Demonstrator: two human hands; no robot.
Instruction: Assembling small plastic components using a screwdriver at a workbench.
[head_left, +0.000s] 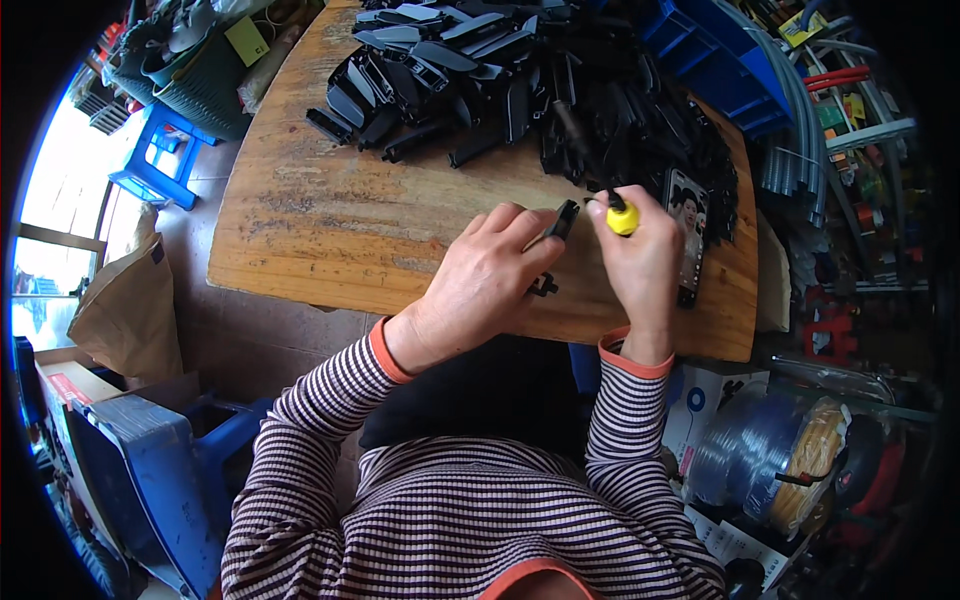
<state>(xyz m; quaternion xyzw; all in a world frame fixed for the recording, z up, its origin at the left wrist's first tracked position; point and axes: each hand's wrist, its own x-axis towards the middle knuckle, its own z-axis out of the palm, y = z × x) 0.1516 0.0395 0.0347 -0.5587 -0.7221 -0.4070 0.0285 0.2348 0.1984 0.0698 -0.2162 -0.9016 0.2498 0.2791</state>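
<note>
My left hand (pixel 480 265) is closed around a small, narrow black plastic part (pixel 566 220), held above the near part of the wooden table. My right hand (pixel 642 255) grips a tool with a bright yellow body (pixel 622 218) and a black end. Its exact kind is hard to make out, as the fingers cover much of it. The two hands are close together, with the tool just right of the part. Under my left fingers, a small black piece (pixel 543 287) lies on the table. Beyond the hands spreads a large heap of black plastic parts (pixel 450 60).
A phone (pixel 690 225) with a lit screen lies on the wooden table (pixel 330 225) beside my right hand. A blue crate (pixel 710 60) stands at the far right. Left of the table are a blue stool (pixel 160 155) and a brown paper sack (pixel 130 310). Wrapped coils (pixel 770 455) sit at the lower right.
</note>
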